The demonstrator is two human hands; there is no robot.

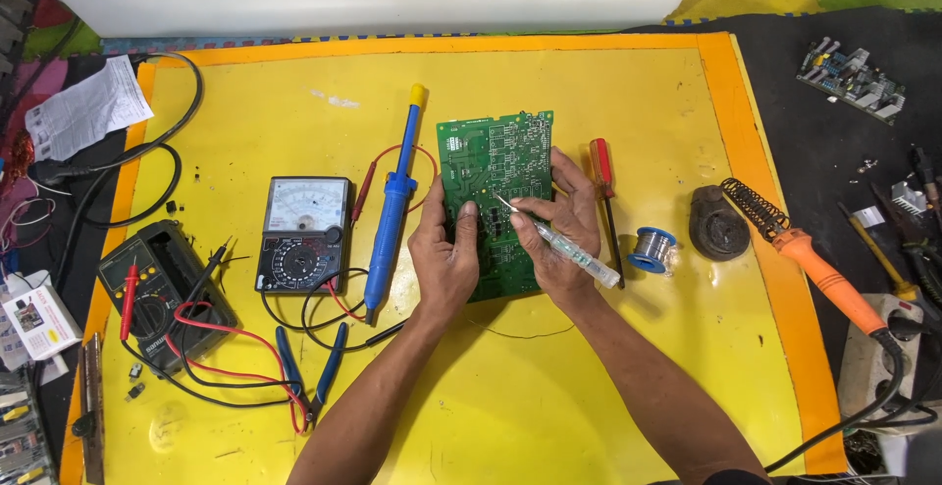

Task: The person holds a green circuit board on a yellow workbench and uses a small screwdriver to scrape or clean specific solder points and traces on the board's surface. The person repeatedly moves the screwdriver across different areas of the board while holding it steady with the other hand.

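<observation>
Yellow worktop (549,387) with an orange border is carrying everything, no bins or trays on it. Green circuit board (496,201) is lying near its centre, solder side up, long edge running away from the person. Left hand (444,259) is gripping the board's near left edge, thumb pressing on top. Right hand (564,240) is steadying the board's right edge while pinching a clear-handled tester screwdriver (564,246), whose tip is touching the board's middle. Blue desoldering pump (392,205) is lying just left of the board. Analogue multimeter (304,233) is sitting further left, leads trailing. Orange soldering iron (814,264) is resting in its coil stand at the right border. Red-handled screwdriver (605,201) is lying just right of the board, solder spool (652,248) beside it
</observation>
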